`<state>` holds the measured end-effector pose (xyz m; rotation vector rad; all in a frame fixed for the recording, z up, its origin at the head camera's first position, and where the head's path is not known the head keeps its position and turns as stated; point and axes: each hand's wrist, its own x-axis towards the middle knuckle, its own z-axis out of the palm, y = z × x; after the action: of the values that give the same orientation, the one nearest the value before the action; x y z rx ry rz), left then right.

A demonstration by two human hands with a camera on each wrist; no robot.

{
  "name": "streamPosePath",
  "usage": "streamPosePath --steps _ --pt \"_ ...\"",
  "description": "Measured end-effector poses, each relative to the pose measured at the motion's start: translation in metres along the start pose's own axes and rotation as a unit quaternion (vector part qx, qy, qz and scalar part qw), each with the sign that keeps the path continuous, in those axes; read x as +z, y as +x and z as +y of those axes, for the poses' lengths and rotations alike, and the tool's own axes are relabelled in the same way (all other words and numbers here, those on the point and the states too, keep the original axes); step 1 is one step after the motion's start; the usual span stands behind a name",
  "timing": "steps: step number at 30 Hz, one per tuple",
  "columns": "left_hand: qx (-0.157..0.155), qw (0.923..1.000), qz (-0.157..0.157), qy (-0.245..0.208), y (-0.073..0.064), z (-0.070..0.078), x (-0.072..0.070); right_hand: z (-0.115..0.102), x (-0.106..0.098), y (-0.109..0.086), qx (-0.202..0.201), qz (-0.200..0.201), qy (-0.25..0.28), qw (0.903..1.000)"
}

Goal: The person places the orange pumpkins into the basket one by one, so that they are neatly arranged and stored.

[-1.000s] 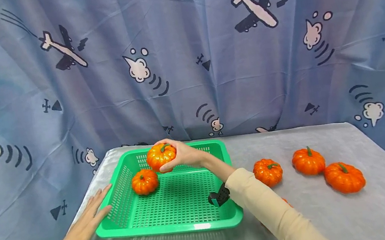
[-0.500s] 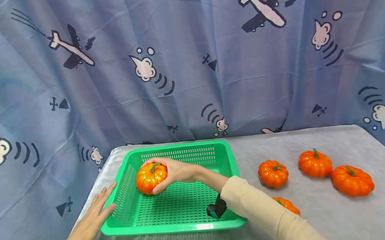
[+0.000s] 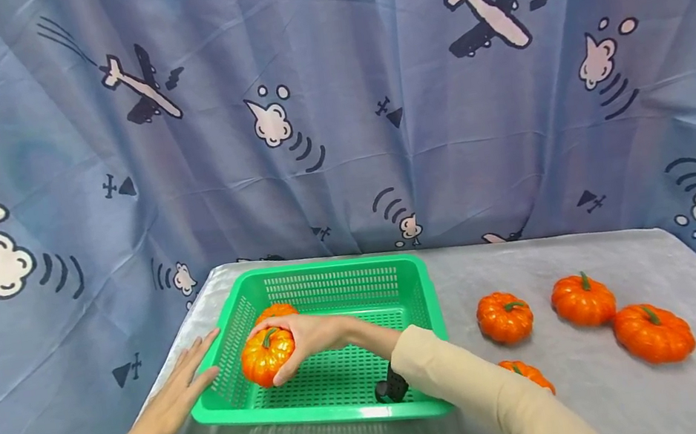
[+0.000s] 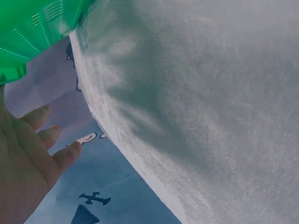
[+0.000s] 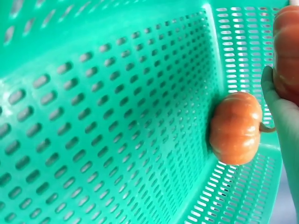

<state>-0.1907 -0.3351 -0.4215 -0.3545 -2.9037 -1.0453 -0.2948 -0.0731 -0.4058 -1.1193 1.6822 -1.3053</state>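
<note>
My right hand grips a small orange pumpkin with a green stem, low inside the left part of a green plastic basket. In the right wrist view the held pumpkin is at the right edge, apart from the basket floor. A second pumpkin lies in the basket behind the hand, partly hidden; the right wrist view shows this other pumpkin in a corner. Beside the basket's left rim is my left hand, fingers extended; whether it touches the rim I cannot tell.
On the grey-white table right of the basket lie several more pumpkins, among them a round pumpkin and one pumpkin partly behind the right sleeve. A blue patterned curtain hangs along the back and left.
My right hand has lowered the held pumpkin into the basket and brought it nearer the front, ahead of the other pumpkin. The left hand stays by the rim. The view has shifted slightly left.
</note>
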Motion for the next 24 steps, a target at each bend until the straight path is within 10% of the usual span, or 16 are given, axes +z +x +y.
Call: streamPosePath --steps 24 --pt "-0.028 0.9995 0.001 -0.013 0.002 -0.001 0.003 0.018 0.031 0.026 0.058 -0.009 -0.05 0.997"
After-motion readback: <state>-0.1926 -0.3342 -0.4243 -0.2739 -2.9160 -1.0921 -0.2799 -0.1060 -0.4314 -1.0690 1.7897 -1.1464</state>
